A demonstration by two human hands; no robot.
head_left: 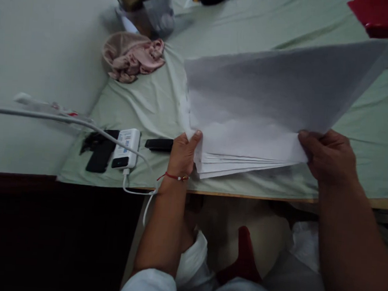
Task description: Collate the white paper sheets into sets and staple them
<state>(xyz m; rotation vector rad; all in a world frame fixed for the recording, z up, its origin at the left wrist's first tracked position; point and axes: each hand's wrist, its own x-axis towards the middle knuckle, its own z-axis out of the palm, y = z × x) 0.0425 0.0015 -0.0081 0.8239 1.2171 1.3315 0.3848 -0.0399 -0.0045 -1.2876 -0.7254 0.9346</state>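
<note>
A stack of white paper sheets (250, 105) is held up over the green cloth, its sheets fanned slightly apart along the near edge. My left hand (184, 153) is closed on the stack's near left corner, the thumb lying on top. At the near right corner my right hand (331, 155) pinches the sheets between thumb and fingers. The far part of the stack tilts upward. Just left of my left hand lies a black stapler-like object (159, 144), partly hidden by that hand.
A white power bank (126, 147) with a white cable (134, 191) and a black phone-like object (100, 156) lie at the left on the green cloth (143, 111). Pink fabric (133, 57) is bunched behind them. A red object (382, 17) sits far right. The table edge runs below my hands.
</note>
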